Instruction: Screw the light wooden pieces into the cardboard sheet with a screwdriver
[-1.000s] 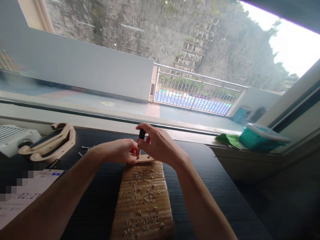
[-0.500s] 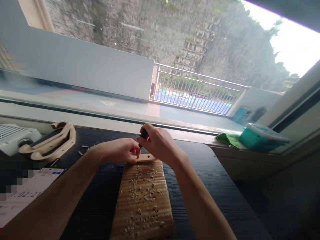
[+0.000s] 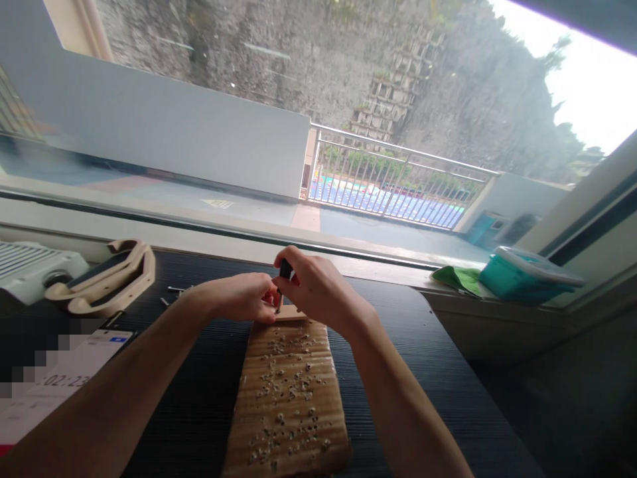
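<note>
My right hand [image 3: 318, 289] is closed round the black handle of a small screwdriver [image 3: 284, 270], whose shaft points down onto a small light wooden piece [image 3: 293, 316] at the far end of a corrugated cardboard slab [image 3: 291, 392]. My left hand [image 3: 241, 297] is curled in a pinch right beside the screwdriver tip, its fingertips against the wooden piece. What the pinch holds is hidden. Several small screws lie scattered over the cardboard.
A black ribbed table [image 3: 408, 352] carries the cardboard. At the far left lie a curved wooden frame [image 3: 107, 282] and a white device [image 3: 24, 269]; a paper sheet [image 3: 54, 382] sits front left. A teal box [image 3: 530, 275] and green cloth [image 3: 458, 279] rest on the windowsill.
My right hand has lowered a little and rolled on the screwdriver handle. The left hand stays pinched at the tip. The view has shifted slightly.
</note>
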A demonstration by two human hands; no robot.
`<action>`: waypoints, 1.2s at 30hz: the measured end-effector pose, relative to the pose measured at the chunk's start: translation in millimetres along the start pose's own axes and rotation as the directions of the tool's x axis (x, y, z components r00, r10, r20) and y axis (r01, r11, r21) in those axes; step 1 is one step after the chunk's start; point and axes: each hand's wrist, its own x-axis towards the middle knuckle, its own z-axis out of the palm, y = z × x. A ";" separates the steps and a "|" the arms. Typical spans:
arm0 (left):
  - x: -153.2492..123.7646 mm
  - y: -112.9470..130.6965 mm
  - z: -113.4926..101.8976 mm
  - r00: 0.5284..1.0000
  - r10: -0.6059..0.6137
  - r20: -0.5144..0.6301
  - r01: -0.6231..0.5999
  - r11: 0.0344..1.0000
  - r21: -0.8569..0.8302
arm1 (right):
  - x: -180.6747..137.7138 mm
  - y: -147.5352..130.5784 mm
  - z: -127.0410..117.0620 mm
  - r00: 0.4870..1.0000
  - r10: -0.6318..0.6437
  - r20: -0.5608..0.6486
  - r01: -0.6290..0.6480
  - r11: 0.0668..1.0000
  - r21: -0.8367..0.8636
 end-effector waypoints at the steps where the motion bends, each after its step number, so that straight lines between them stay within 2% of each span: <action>1: -0.5 1.0 -0.8 0.999 0.008 0.031 -0.008 1.000 0.004 | 0.7 0.7 0.3 1.000 0.017 0.001 -0.017 1.000 -0.001; 5: -0.6 2.9 -2.8 0.994 0.019 0.104 -0.022 1.000 0.020 | 2.8 3.8 1.9 0.998 0.064 -0.004 -0.064 0.998 0.024; 18: 0.2 1.4 -2.5 0.992 -0.002 0.124 0.003 1.000 -0.006 | 4.0 12.1 9.8 1.000 0.008 0.016 -0.010 0.994 0.107; 27: 1.2 1.7 -4.7 0.992 0.027 0.126 -0.024 0.999 -0.022 | 6.4 18.5 17.9 0.999 -0.007 -0.048 0.009 0.999 0.040; 36: 4.6 -7.5 -1.2 0.991 0.063 0.121 -0.058 0.997 -0.043 | 9.2 12.8 22.2 0.999 -0.021 -0.039 0.019 0.998 -0.060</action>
